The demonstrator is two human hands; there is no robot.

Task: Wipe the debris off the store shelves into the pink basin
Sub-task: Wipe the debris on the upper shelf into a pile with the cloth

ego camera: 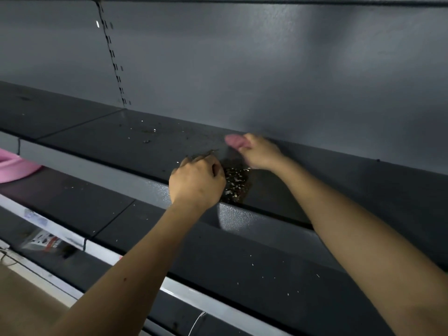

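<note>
Speckled debris pile (236, 181) on dark shelf (109, 141)

A dark grey back panel (266, 69) is seen behind and above the fingers (190, 163). A slotted upright strip (114, 61) is fixed to it, up and to their left. Far below and left of the fingers, a blurred printed label (42, 236) is held on a pale rail (179, 291), with tan floor (21, 292) beneath. A thin white wire (196, 320) is seen well below them.

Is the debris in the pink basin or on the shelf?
On the shelf: debris lies piled near its front edge, far from the pink basin.
</note>
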